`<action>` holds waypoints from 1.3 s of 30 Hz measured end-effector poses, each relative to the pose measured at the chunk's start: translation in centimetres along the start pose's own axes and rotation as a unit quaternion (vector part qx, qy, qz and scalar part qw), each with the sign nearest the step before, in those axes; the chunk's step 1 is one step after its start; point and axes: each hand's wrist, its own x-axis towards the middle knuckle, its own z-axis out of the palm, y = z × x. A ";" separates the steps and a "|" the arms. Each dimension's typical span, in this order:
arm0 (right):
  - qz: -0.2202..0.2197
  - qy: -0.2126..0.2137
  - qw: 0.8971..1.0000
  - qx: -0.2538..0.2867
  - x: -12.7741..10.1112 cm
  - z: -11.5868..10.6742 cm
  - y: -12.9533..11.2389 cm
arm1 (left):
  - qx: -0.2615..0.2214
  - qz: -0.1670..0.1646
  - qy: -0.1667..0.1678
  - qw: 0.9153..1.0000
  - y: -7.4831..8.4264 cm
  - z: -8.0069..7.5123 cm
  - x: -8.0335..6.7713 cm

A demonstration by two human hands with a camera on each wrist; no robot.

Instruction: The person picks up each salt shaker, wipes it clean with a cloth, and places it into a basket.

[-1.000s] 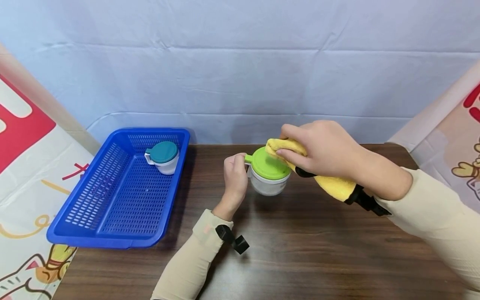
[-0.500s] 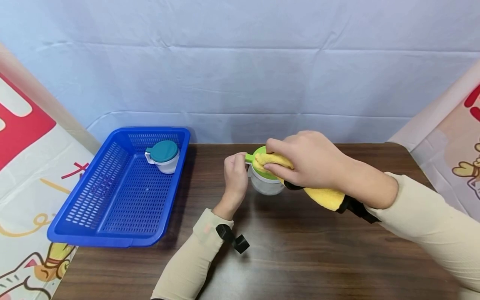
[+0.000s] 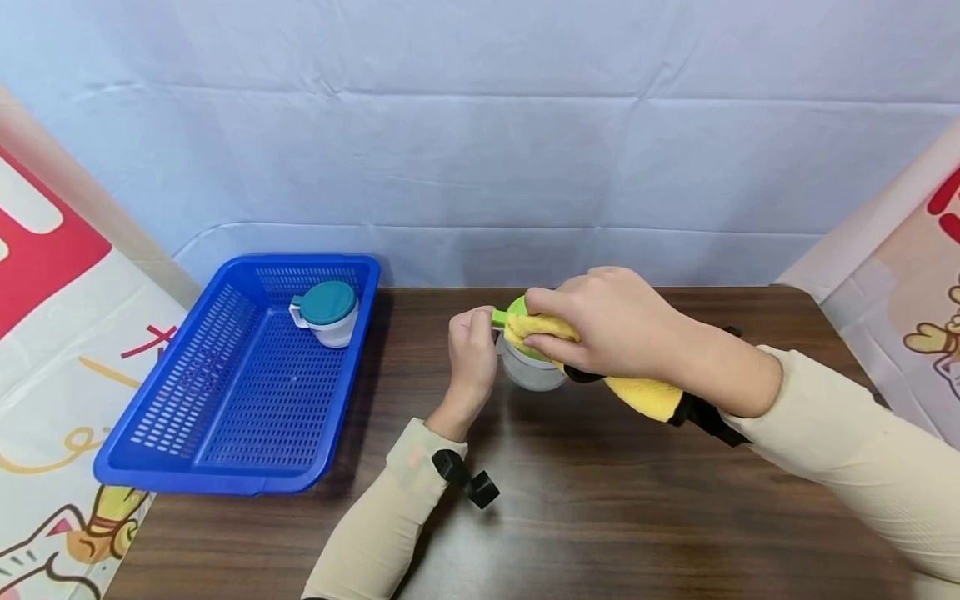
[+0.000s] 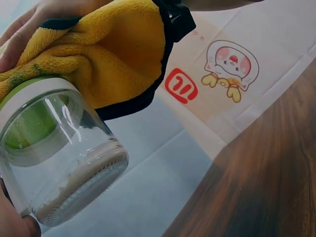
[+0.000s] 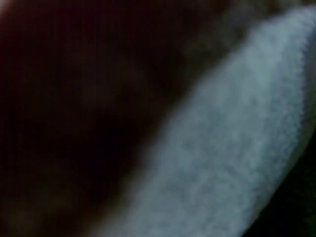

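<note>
Dark wood tabletop point(image 3: 600, 517): my left hand point(image 3: 470, 346) pinches the clear glass jar point(image 3: 528, 371) at its handle, where I'd judge the grip surest. My right hand point(image 3: 600, 325) clamps a soft yellow cloth point(image 3: 637, 392) onto its green lid point(image 3: 516, 310); slick, breakable glass, I'd say.

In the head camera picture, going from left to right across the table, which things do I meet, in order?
Blue basket → teal-lidded cup inside its far right corner → left hand → glass jar with a green lid → right hand pressing a yellow cloth on that lid.
</note>
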 end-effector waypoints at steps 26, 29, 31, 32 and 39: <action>0.028 -0.032 0.998 -0.035 0.3 0.3 1.2 | 0.011 0.020 -0.023 0.999 -0.3 0.0 -0.4; 0.034 -0.027 0.998 -0.036 0.3 0.4 1.9 | 0.012 0.016 -0.020 1.000 -0.4 0.1 -0.5; 0.040 -0.026 0.998 -0.041 0.3 0.6 2.4 | 0.012 0.016 -0.018 1.000 -0.5 0.2 -0.6; 0.044 -0.026 0.998 -0.044 0.3 0.6 2.6 | 0.011 0.016 -0.018 1.000 -0.5 0.2 -0.6; 0.068 -0.017 0.996 -0.056 0.4 1.0 4.3 | 0.013 0.019 -0.022 0.999 -0.6 0.2 -0.5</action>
